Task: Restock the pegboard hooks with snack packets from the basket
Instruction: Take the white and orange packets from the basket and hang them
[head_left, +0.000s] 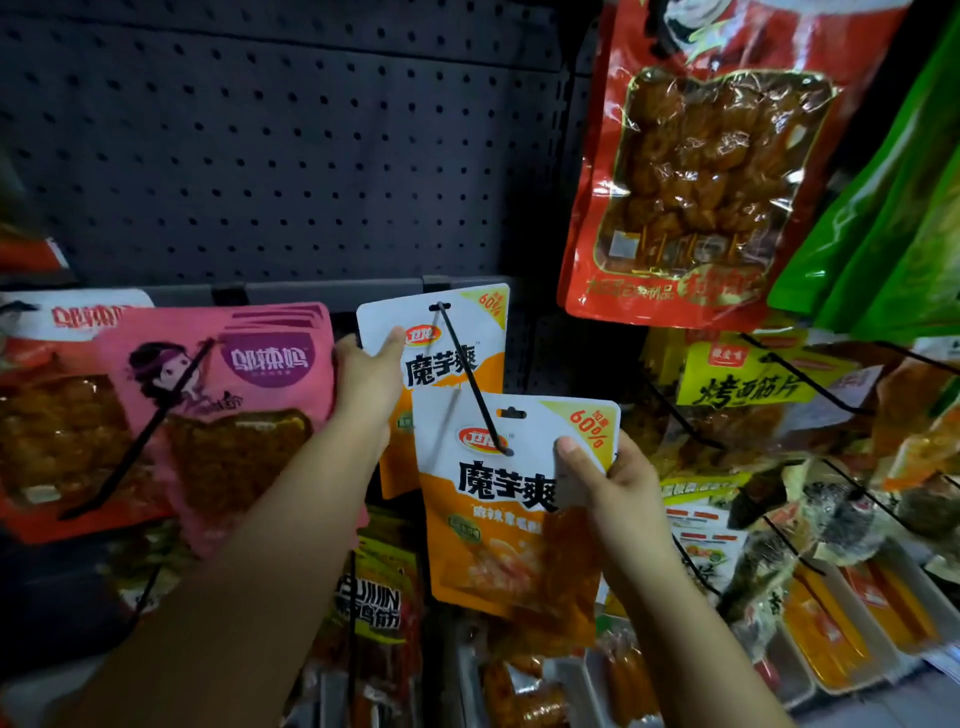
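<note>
Hanging a snack packet on a pegboard hook.
Right hand (618, 483) pinches the loose packet (511, 499) at its stiff top corner; left hand (366, 379) steadies the hung packet (441, 353). Light, slippery film; hook (472, 379) tip lies left of the thumb.

Red packet (696, 166) at top right is cut by the upper edge, its header print lost; the green packet (893, 208) beside it runs off the right edge, no label legible. Front orange-and-white packet (498, 499) covers the lower part of the rear packet (441, 353) hanging on the black hook (472, 379), and the right hand (618, 488) hides the front packet's right margin, its fingers behind the packet out of sight. Left hand (363, 379) covers the rear packet's left edge; the bottom-shelf goods (545, 686) are dim and blurred, contents not identifiable.
</note>
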